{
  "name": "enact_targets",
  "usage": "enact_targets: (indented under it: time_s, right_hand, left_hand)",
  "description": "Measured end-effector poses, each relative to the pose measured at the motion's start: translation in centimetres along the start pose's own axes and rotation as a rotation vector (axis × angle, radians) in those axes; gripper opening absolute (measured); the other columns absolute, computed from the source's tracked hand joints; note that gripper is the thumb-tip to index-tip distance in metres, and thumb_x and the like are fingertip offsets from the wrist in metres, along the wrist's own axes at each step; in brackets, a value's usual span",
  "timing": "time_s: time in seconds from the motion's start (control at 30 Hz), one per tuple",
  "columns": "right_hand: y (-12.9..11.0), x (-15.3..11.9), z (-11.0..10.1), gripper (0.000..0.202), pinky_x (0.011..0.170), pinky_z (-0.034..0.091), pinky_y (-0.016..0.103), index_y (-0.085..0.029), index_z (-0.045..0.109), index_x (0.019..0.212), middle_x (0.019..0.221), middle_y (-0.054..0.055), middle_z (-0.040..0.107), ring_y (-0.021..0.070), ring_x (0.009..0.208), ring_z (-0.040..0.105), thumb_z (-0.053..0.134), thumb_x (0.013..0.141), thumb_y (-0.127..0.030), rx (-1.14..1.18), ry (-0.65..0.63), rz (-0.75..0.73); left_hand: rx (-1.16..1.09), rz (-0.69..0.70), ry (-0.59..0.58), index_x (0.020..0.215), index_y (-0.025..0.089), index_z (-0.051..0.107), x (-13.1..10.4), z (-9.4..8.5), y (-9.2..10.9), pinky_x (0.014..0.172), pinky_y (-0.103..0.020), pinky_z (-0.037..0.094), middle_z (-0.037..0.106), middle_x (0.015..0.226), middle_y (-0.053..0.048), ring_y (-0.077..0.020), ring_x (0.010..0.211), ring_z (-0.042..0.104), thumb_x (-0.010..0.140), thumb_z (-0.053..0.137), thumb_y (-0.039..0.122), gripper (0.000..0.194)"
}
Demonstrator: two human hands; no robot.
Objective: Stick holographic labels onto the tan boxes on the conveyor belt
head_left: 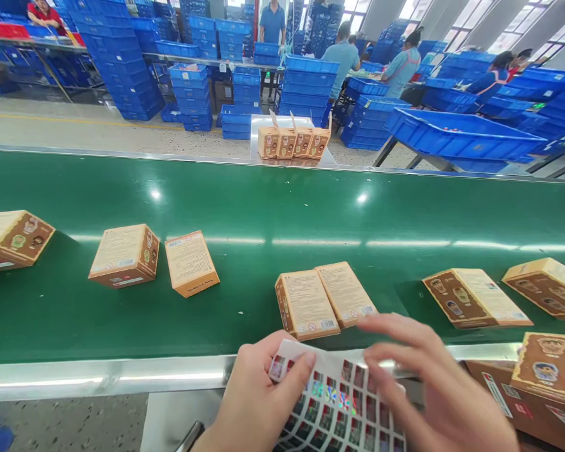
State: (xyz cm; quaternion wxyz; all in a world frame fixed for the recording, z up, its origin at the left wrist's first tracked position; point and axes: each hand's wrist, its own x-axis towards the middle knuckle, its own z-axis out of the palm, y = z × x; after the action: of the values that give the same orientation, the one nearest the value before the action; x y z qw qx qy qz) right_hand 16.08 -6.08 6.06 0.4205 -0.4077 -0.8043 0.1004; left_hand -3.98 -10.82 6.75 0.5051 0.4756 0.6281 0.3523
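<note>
At the near edge of the conveyor (98, 378), the left hand (263, 392) is pinching the sticker sheet (327, 411) upper left; the right hand (435, 380) is overlapping its right side, grip indeterminable through blur.

Beyond the green conveyor belt (226, 194), tall stacks of blue plastic crates (117, 69) stand on a pale floor (122, 132). A large blue bin (466, 139) rests on legs (385, 152) behind the belt's right half. Farther past the belt are a standing person in a blue shirt (273, 24) and bright windows (521, 26).
</note>
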Motion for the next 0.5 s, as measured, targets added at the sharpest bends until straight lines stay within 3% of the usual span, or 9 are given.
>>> enact_targets:
  time_s: [0.1, 0.17, 0.23, 0.33, 0.5]
  right_hand:
    - [3.3, 2.0, -0.3, 0.025, 0.081, 0.056, 0.033, -0.026, 0.066, 0.084, 0.113, 0.004, 0.073, 0.0227, 0.099, 0.070, 0.058, 0.090, -0.050, 0.182, -0.024, 0.460]
    - [6.0, 3.3, 0.1, 0.041, 0.084, 0.056, 0.038, -0.024, 0.070, 0.086, 0.119, 0.008, 0.071, 0.0267, 0.102, 0.068, 0.063, 0.079, -0.064, 0.311, -0.084, 0.705]
    - [8.2, 4.2, 0.6, 0.052, 0.088, 0.054, 0.042, -0.022, 0.073, 0.088, 0.119, 0.011, 0.071, 0.0289, 0.102, 0.067, 0.070, 0.067, -0.069, 0.402, -0.120, 0.871]
    - [9.6, 4.7, 1.2, 0.056, 0.086, 0.054, 0.041, -0.020, 0.074, 0.083, 0.105, 0.011, 0.074, 0.0289, 0.099, 0.067, 0.075, 0.057, -0.070, 0.473, -0.155, 0.961]
    - [9.2, 4.4, 1.2, 0.059, 0.074, 0.053, 0.036, -0.019, 0.073, 0.074, 0.086, 0.009, 0.075, 0.0258, 0.083, 0.066, 0.078, 0.048, -0.071, 0.491, -0.137, 1.035]
  left_hand:
    - [0.119, 0.227, -0.208, 0.074, 0.019, 0.070, 0.6, 1.3, -0.9, 0.073, -0.027, 0.052, 0.078, 0.103, -0.007, -0.0221, 0.083, 0.072, 0.084, 0.062, 0.031, 0.018]
    - [0.225, 0.337, -0.308, 0.071, 0.019, 0.069, 1.2, 2.6, -1.2, 0.081, -0.031, 0.054, 0.059, 0.141, -0.007, -0.0256, 0.090, 0.074, 0.080, 0.065, 0.024, 0.011]
    - [0.347, 0.361, -0.359, 0.070, 0.018, 0.067, 2.0, 4.0, -1.1, 0.076, -0.034, 0.057, 0.038, 0.156, -0.005, -0.0247, 0.081, 0.076, 0.081, 0.066, 0.022, 0.012]
    - [0.480, 0.371, -0.376, 0.074, 0.018, 0.065, 3.1, 5.4, -0.6, 0.072, -0.037, 0.059, 0.032, 0.159, -0.005, -0.0229, 0.071, 0.076, 0.086, 0.065, 0.025, 0.013]
    - [0.596, 0.379, -0.391, 0.074, 0.018, 0.062, 3.9, 6.1, 0.1, 0.072, -0.038, 0.060, 0.035, 0.158, -0.007, -0.0232, 0.070, 0.076, 0.089, 0.062, 0.026, 0.017]
